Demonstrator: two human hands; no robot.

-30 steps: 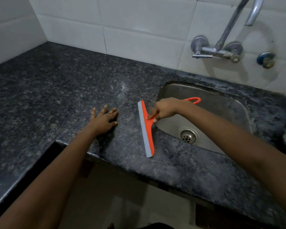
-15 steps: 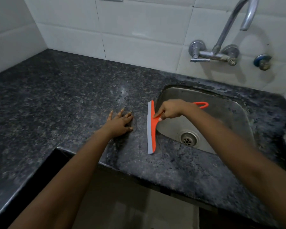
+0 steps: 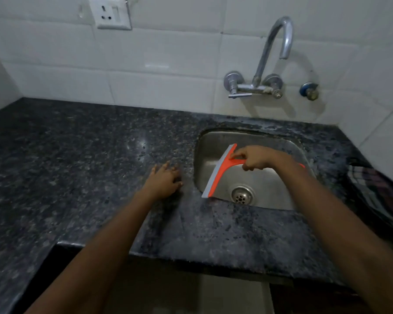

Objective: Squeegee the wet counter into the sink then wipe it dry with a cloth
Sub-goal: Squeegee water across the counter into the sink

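Squeegee [image 3: 221, 171] in right hand [image 3: 253, 157] over sink [image 3: 204, 156], lower tip perhaps on rim.

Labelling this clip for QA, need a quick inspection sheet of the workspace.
Surface: dark speckled counter, glossy; wetness hard to judge.
Job's things: orange squeegee held tilted over the sink, its lower blade end near the sink's front-left rim; checked cloth lies on the counter at the right edge, untouched.
Clutter: nothing seen.
Hands: right hand grips the squeegee handle; left hand rests on the counter left of the sink, holding nothing.
Cables: nothing seen.
Surroundings: white tiled wall; tap above the sink; socket upper left.
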